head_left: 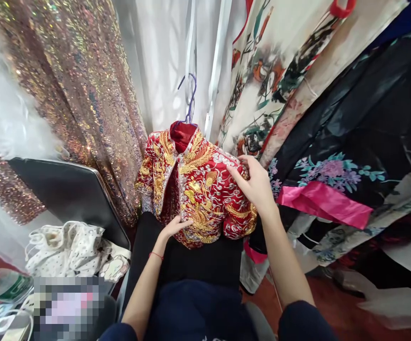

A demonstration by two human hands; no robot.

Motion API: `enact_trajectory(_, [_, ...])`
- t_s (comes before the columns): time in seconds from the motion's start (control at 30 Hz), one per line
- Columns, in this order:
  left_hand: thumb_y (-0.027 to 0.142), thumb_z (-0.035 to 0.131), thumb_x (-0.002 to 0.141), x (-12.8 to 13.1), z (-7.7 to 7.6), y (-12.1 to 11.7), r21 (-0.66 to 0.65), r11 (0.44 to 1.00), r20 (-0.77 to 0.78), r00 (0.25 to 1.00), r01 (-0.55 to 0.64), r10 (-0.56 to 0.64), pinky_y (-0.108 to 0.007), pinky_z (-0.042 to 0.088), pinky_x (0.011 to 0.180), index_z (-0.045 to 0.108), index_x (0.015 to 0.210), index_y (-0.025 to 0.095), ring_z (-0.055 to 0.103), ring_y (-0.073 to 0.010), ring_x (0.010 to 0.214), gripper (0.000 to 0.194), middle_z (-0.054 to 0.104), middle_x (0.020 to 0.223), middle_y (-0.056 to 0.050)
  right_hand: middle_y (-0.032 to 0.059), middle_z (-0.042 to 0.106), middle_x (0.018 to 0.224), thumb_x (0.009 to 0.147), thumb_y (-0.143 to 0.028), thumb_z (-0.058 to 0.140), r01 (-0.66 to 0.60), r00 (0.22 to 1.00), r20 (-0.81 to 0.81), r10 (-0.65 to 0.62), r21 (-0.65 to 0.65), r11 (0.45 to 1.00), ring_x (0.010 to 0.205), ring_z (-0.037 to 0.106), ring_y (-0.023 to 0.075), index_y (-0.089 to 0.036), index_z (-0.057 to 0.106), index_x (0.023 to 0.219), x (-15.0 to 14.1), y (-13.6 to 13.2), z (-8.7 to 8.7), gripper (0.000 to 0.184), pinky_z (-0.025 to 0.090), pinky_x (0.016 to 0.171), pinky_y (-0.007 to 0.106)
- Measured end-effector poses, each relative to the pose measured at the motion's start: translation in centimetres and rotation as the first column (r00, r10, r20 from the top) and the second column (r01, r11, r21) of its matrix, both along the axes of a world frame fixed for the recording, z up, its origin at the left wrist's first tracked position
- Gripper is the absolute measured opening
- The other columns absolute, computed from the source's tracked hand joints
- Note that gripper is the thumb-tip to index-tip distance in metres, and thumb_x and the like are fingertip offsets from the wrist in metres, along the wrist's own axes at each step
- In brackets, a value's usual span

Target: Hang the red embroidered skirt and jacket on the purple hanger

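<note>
A small red embroidered jacket (201, 189) with gold and silver stitching rests over my lap, on a purple hanger (193, 97). Its stand collar is fastened near the top, and the front parts below. My left hand (172, 228) grips the lower front edge, thumb on top and some fingers out of sight under the cloth. At the shoulder on the right side, my right hand (257, 182) holds the sleeve top between thumb and fingers; the fingertips are partly hidden behind it.
Sequined fabric (80, 85) hangs at left, beside a dark chair back (70, 189). A spotted white cloth bag (66, 248) and a plastic bottle (4, 285) stand lower left. Floral garments (272, 76), a black garment (354, 118) and a pink sash (326, 201) hang at right.
</note>
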State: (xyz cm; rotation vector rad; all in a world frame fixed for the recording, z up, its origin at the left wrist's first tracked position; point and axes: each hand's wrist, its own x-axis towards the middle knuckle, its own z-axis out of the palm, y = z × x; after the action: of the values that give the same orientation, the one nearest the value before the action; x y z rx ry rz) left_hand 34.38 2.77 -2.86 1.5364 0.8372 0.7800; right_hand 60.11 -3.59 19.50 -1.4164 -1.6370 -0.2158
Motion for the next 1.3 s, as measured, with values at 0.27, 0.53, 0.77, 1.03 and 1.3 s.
enact_trajectory(0.27, [0.055,0.069,0.079,-2.1,3.4,4.8,0.192,0.903,0.026,0.922,-0.384,0.387,-0.03,0.049,0.086,0.069,0.089,0.016,0.064,-0.0211,0.09,0.041,0.071,0.089,-0.005,0.0119,0.072,0.091,0.1,-0.051,0.04,0.136,0.962,0.239,-0.135,0.012,0.991,0.082,0.065,0.0273,-0.019,0.064,0.101,-1.5,3.9,2.7,0.041,0.046,0.076,0.038])
enact_trajectory(0.53, [0.045,0.071,0.077,-2.5,1.7,6.5,0.278,0.724,-0.046,0.744,-0.631,0.666,-0.027,0.043,0.07,0.059,0.073,0.02,0.059,-0.0179,0.07,0.028,0.056,0.062,0.001,0.014,0.071,0.095,0.103,-0.045,0.031,0.306,0.93,0.196,-0.312,0.061,0.95,0.088,0.064,0.0269,-0.017,0.063,0.103,-0.9,6.5,-0.8,0.043,0.045,0.08,0.038])
enact_trajectory(0.77, [0.04,0.069,0.079,-2.8,0.4,4.5,0.299,0.528,-0.045,0.541,-0.795,0.84,-0.027,0.046,0.072,0.048,0.089,0.022,0.06,-0.0147,0.071,0.029,0.056,0.074,0.002,0.0237,0.055,0.137,0.096,-0.023,0.03,0.256,0.899,0.317,-0.301,0.177,0.95,0.128,0.049,0.0372,-0.013,0.049,0.144,-4.3,6.1,-1.0,0.053,0.035,0.101,0.058])
enact_trajectory(1.03, [0.039,0.07,0.079,-6.7,1.4,4.3,0.454,0.264,-0.084,0.255,-0.851,0.963,-0.036,0.044,0.085,0.045,0.092,0.024,0.059,-0.0241,0.093,0.032,0.053,0.088,-0.002,0.0221,0.03,0.161,0.092,-0.033,0.046,0.167,0.843,0.498,-0.204,0.118,0.979,0.149,0.022,0.0395,-0.013,0.04,0.151,-5.9,8.0,-2.0,0.062,0.018,0.113,0.063])
enact_trajectory(1.3, [0.023,0.068,0.076,-6.7,0.2,4.3,0.504,0.62,-0.267,0.575,-0.601,0.774,-0.031,0.045,0.076,0.053,0.067,0.022,0.059,-0.0219,0.075,0.018,0.056,0.069,-0.003,0.0119,0.064,0.112,0.093,-0.052,0.05,-0.134,0.909,0.405,0.103,0.048,0.99,0.112,0.053,0.0315,-0.021,0.067,0.1,-10.0,9.7,-1.5,0.037,0.037,0.096,0.049])
